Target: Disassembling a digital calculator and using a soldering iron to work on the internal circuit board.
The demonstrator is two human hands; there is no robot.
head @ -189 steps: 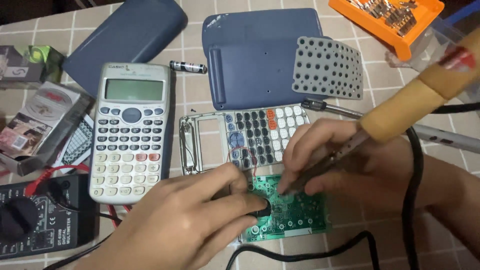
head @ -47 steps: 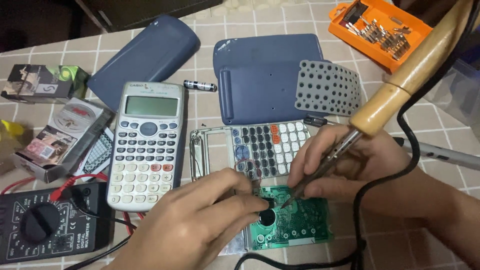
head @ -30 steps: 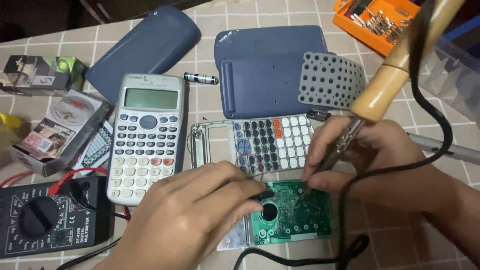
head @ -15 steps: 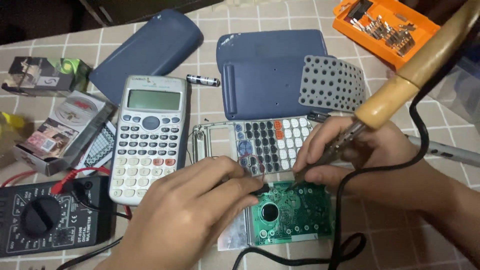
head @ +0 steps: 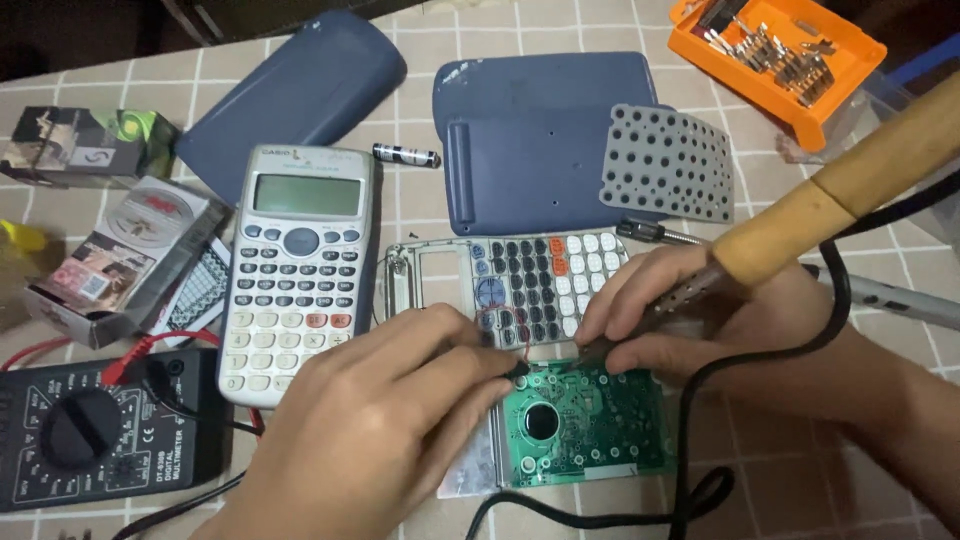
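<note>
Head view: right hand [head: 690, 320] grips the wooden-handled soldering iron [head: 800, 215] pen-style, tip on the green circuit board [head: 585, 425] lying on the tiled table [head: 420, 130], while left hand [head: 390, 420], fingers closed, pinches a thin wire [head: 515, 345] at the joint, steadying it.

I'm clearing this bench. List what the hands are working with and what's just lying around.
In use: green circuit board; wooden-handled soldering iron in right hand; left hand pinching a small dark part by the board.

Lying about: grey whole calculator; black multimeter; orange bit tray; grey rubber keypad.
</note>
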